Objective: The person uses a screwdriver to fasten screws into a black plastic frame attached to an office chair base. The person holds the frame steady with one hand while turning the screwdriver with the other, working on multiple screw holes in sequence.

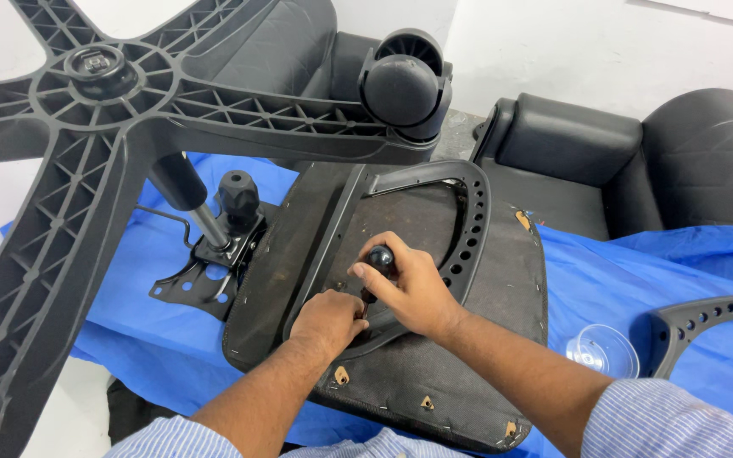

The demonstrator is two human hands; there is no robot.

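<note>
An upturned office chair seat [434, 373] lies underside up on a blue sheet [595, 280] over a table, and everything else is placed around it. The right hand [409, 293] sits over the seat's middle, fingers wrapped tight around the dark rounded handle of a screwdriver [380, 259], which stands nearly upright, presumably so its tip can press straight down into a fixing. The left hand [328, 321] rests on the seat just in front of that handle, fingers curled together around the lower shaft or the spot where the tip lands, as if steadying it; the tip itself is hidden behind the knuckles, so what it engages cannot be made out.

A black armrest loop [460, 229] with a row of holes lies flat across the far half of the seat, its near end running under the hands. To the seat's left the tilt mechanism plate [205, 271] with a knob lies on the sheet, joined by the gas column to the five-star chair base [103, 85], which looms overhead with one caster [402, 85] visible; its arms are cut off by the frame. To the seat's right lie a clear plastic cup [602, 349] and a second armrest loop [706, 318], partly cropped. Beyond the seat stands a black sofa [621, 161].
</note>
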